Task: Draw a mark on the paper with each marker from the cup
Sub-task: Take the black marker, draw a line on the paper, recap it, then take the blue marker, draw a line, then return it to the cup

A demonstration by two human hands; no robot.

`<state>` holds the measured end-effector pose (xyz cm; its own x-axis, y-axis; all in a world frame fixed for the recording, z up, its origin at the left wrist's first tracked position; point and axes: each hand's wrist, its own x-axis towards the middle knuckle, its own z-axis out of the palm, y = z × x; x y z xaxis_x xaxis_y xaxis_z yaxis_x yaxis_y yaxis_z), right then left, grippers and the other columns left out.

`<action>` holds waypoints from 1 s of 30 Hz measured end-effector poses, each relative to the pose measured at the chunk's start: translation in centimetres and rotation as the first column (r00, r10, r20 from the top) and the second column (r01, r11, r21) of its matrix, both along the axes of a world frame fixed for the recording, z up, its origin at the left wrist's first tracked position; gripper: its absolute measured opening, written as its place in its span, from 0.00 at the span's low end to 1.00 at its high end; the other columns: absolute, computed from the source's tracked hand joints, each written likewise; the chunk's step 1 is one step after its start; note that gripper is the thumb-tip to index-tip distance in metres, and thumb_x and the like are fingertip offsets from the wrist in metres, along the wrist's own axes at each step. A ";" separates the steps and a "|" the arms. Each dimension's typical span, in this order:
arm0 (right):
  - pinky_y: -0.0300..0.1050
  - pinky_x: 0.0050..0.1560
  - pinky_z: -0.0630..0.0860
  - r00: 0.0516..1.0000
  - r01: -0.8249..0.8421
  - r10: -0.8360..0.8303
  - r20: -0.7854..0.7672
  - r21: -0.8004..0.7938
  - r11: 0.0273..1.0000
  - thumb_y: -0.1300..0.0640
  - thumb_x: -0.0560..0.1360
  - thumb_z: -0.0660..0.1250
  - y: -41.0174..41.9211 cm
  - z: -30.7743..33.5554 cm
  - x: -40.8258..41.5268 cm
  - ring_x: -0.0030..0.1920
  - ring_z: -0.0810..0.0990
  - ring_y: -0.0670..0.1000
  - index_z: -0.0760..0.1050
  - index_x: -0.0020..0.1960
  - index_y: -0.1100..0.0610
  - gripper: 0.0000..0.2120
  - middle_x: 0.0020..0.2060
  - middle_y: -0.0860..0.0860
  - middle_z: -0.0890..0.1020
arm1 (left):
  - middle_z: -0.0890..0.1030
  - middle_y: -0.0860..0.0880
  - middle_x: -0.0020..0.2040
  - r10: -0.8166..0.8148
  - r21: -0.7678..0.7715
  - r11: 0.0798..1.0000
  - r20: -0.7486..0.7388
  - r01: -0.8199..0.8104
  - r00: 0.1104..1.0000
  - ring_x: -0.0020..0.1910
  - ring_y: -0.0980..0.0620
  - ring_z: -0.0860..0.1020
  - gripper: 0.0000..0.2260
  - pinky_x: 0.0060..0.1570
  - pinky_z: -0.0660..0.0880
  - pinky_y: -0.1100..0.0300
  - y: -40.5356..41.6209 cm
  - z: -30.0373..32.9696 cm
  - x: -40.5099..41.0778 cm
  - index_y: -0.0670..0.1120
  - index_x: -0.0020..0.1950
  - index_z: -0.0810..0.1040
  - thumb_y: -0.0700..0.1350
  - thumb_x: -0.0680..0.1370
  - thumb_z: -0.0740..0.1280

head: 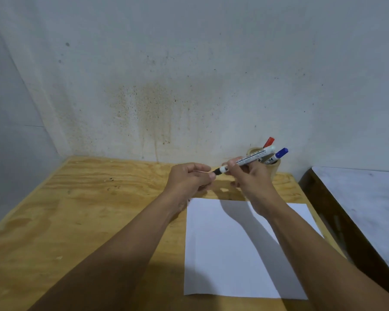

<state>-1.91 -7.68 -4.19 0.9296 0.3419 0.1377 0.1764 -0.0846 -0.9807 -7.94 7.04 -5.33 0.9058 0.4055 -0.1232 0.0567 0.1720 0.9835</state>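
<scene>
A white marker (249,158) with a black tip is held level above the table by my right hand (250,178), which grips its barrel. My left hand (189,178) is closed at the marker's black tip end, apparently on its cap, which the fingers hide. Behind my right hand stands a tan cup (275,169) near the wall. It holds a red-capped marker (268,142) and a blue-capped marker (280,153). A blank white sheet of paper (222,254) lies flat on the wooden table, below my hands; my right forearm crosses over it.
The plywood table (76,209) meets a stained white wall (166,97) at the back. To the right, past a dark gap, is a separate pale grey surface (368,209) with a dark edge.
</scene>
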 end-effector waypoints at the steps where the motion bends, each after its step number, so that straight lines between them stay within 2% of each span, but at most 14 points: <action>1: 0.50 0.47 0.80 1.000 0.017 -0.017 0.006 -0.005 1.000 0.57 0.80 0.64 -0.7 0.8 0.4 0.46 0.82 0.50 0.76 0.47 0.57 0.05 0.41 0.52 0.83 | 0.83 0.42 0.43 0.005 0.075 0.997 -0.005 -0.004 1.000 0.39 0.48 0.80 0.10 0.45 0.80 0.52 -0.4 0.1 0.3 0.38 0.49 0.81 0.37 0.69 0.74; 3: 0.57 0.53 0.80 0.987 0.100 -0.079 0.143 -0.144 0.985 0.54 0.81 0.60 -2.7 2.8 1.7 0.48 0.82 0.54 0.72 0.46 0.50 0.06 0.42 0.52 0.82 | 0.83 0.45 0.46 0.018 0.264 0.964 0.001 -0.018 1.000 0.40 0.50 0.80 0.10 0.43 0.81 0.55 -1.1 0.2 1.2 0.42 0.49 0.81 0.40 0.70 0.74; 5: 0.62 0.49 0.80 0.942 0.216 -0.095 0.321 -0.370 0.904 0.49 0.81 0.58 -4.9 5.0 3.0 0.44 0.82 0.58 0.72 0.46 0.50 0.09 0.39 0.53 0.81 | 0.83 0.47 0.50 0.013 0.468 0.883 0.032 -0.027 0.999 0.42 0.52 0.80 0.10 0.39 0.78 0.63 -2.0 0.6 2.2 0.44 0.51 0.81 0.42 0.71 0.74; 7: 0.58 0.43 0.81 0.902 0.323 -0.085 0.424 -0.528 0.786 0.46 0.81 0.59 -6.6 7.3 4.2 0.37 0.81 0.58 0.77 0.50 0.55 0.14 0.36 0.55 0.81 | 0.82 0.49 0.54 -0.012 0.645 0.764 0.065 -0.033 0.998 0.49 0.52 0.79 0.13 0.46 0.75 0.62 -3.1 1.1 3.4 0.45 0.55 0.80 0.43 0.71 0.72; 9: 0.49 0.34 0.76 0.867 0.406 -0.066 0.493 -0.624 0.668 0.46 0.78 0.64 -7.8 9.0 5.4 0.33 0.77 0.54 0.83 0.52 0.56 0.15 0.36 0.56 0.82 | 0.80 0.48 0.60 -0.041 0.743 0.669 0.076 -0.029 0.996 0.57 0.51 0.77 0.17 0.55 0.72 0.60 -4.2 1.6 4.4 0.46 0.61 0.78 0.45 0.72 0.71; 11: 0.46 0.35 0.73 0.851 0.444 -0.063 0.521 -0.651 0.615 0.47 0.73 0.72 -8.6 9.9 6.4 0.35 0.77 0.51 0.86 0.48 0.56 0.13 0.39 0.55 0.85 | 0.77 0.48 0.65 -0.079 0.791 0.612 0.080 -0.015 0.994 0.64 0.50 0.73 0.20 0.63 0.69 0.57 -5.2 2.0 5.1 0.46 0.65 0.75 0.44 0.73 0.69; 14: 0.44 0.40 0.75 0.842 0.447 -0.033 0.539 -0.662 0.602 0.52 0.68 0.78 -8.3 9.6 7.4 0.40 0.80 0.51 0.85 0.47 0.58 0.12 0.41 0.54 0.85 | 0.73 0.48 0.70 -0.160 0.861 0.507 0.068 0.023 0.985 0.69 0.49 0.68 0.22 0.69 0.64 0.54 -6.0 2.2 5.6 0.47 0.68 0.72 0.42 0.74 0.68; 19: 0.46 0.45 0.80 0.866 0.349 0.058 0.497 -0.682 0.643 0.59 0.70 0.76 -6.7 7.6 8.1 0.43 0.81 0.53 0.77 0.56 0.56 0.16 0.46 0.56 0.83 | 0.76 0.47 0.67 -0.204 0.942 0.333 0.019 0.051 0.979 0.66 0.45 0.72 0.19 0.65 0.67 0.52 -6.5 2.2 5.6 0.46 0.67 0.73 0.42 0.75 0.65; 21: 0.48 0.44 0.81 0.873 0.332 0.054 0.485 -0.671 0.663 0.56 0.69 0.77 -6.5 6.8 8.4 0.43 0.81 0.53 0.76 0.55 0.55 0.17 0.45 0.55 0.82 | 0.77 0.47 0.66 -0.194 0.959 0.283 0.026 0.030 0.981 0.65 0.45 0.72 0.18 0.63 0.68 0.51 -6.6 2.3 5.6 0.46 0.66 0.74 0.43 0.75 0.65; 22: 0.45 0.40 0.79 0.865 0.342 0.054 0.498 -0.665 0.664 0.54 0.68 0.78 -6.6 6.6 8.5 0.42 0.80 0.52 0.76 0.51 0.55 0.16 0.43 0.54 0.82 | 0.77 0.48 0.66 -0.192 0.964 0.264 0.023 0.029 0.981 0.65 0.45 0.72 0.18 0.63 0.68 0.51 -6.6 2.4 5.6 0.46 0.66 0.74 0.43 0.76 0.64; 24: 0.39 0.33 0.72 0.851 0.362 0.058 0.522 -0.663 0.655 0.51 0.67 0.79 -6.6 6.2 8.3 0.39 0.77 0.50 0.78 0.45 0.55 0.13 0.40 0.51 0.81 | 0.75 0.50 0.68 -0.182 0.966 0.256 0.010 0.038 0.983 0.65 0.46 0.73 0.18 0.63 0.68 0.51 -6.6 2.5 5.6 0.48 0.66 0.74 0.46 0.76 0.64; 26: 0.37 0.32 0.68 0.868 0.342 0.044 0.494 -0.659 0.670 0.52 0.66 0.80 -6.9 5.9 8.2 0.38 0.75 0.49 0.79 0.45 0.57 0.14 0.40 0.50 0.80 | 0.75 0.52 0.68 -0.162 0.960 0.278 0.015 0.030 0.987 0.64 0.46 0.74 0.18 0.62 0.71 0.51 -6.5 2.3 5.8 0.50 0.65 0.75 0.49 0.75 0.64; 28: 0.37 0.34 0.71 0.912 0.266 0.034 0.408 -0.654 0.708 0.57 0.65 0.80 -7.5 5.7 8.2 0.38 0.76 0.46 0.80 0.50 0.58 0.16 0.42 0.51 0.82 | 0.76 0.54 0.67 -0.145 0.954 0.299 0.028 0.017 0.989 0.61 0.46 0.76 0.17 0.59 0.73 0.50 -6.5 2.2 6.0 0.52 0.63 0.77 0.52 0.75 0.65; 30: 0.42 0.41 0.78 0.945 0.178 0.059 0.322 -0.658 0.731 0.64 0.67 0.78 -8.0 5.7 8.4 0.39 0.79 0.46 0.80 0.54 0.59 0.16 0.42 0.50 0.83 | 0.77 0.55 0.66 -0.128 0.948 0.317 0.037 0.005 0.991 0.61 0.47 0.77 0.17 0.57 0.74 0.50 -6.5 2.1 6.2 0.53 0.62 0.78 0.55 0.75 0.65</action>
<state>6.45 -15.73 1.50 0.9018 0.3984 0.1676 0.4203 -0.7178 -0.5551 -1.75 0.53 -3.25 0.9163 0.1283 0.3795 -0.0741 -0.8767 0.4752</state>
